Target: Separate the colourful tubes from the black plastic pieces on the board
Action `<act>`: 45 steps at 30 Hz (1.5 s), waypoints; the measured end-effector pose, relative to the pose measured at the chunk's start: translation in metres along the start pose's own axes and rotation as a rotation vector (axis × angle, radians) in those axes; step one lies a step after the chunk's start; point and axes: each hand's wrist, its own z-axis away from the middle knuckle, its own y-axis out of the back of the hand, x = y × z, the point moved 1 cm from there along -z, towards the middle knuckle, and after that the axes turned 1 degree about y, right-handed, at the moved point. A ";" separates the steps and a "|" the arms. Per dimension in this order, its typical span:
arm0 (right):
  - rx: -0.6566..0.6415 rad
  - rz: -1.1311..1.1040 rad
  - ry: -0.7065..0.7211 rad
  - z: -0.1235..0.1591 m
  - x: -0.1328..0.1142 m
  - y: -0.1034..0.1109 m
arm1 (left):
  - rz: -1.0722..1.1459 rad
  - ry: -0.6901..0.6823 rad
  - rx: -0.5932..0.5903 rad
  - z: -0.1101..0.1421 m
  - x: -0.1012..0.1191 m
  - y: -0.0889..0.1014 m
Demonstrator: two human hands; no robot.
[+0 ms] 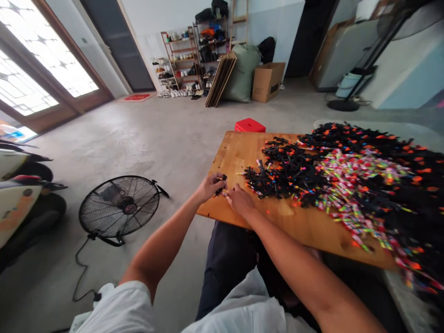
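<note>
My left hand (211,187) is closed round a small black piece (220,184), above the near left corner of the wooden table. Beside it, my right hand (240,199) has its fingers pinched together, close to the left fingertips. Something small and pale shows at the right fingertips, too small to name. To the right lies a heap of small black pieces with orange tips (280,173). Colourful little wrapped tubes (357,178), pink, white, yellow and green, are piled among the black pieces.
The wooden table (239,150) spans the right side. A red stool (249,125) stands behind it. On the floor to the left is a black fan (120,208) with a cord. Scooters stand at far left. Shoe racks (183,60), a sack and a cardboard box (268,82) line the back.
</note>
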 end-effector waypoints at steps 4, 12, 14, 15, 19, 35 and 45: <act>0.096 -0.155 -0.054 -0.001 0.014 -0.014 | -0.105 -0.015 0.015 0.028 -0.012 0.002; 0.190 -1.066 -0.061 0.047 0.049 0.025 | -0.407 -0.306 -0.126 0.036 -0.006 -0.034; 0.204 -1.096 -0.045 0.060 0.052 0.037 | -0.555 -0.477 -0.147 0.035 0.000 -0.042; 0.214 -1.093 -0.039 0.065 0.053 0.042 | -0.633 -0.550 -0.157 0.034 0.003 -0.046; 0.231 -1.038 -0.039 0.081 0.058 0.051 | -0.870 -0.722 -0.170 0.036 0.013 -0.057; -0.057 -1.130 -0.310 0.103 0.064 0.071 | -1.205 -0.789 -0.244 0.047 0.013 -0.078; -0.377 -0.937 -0.328 0.127 0.099 0.064 | -0.895 -0.500 -0.615 0.048 0.005 -0.099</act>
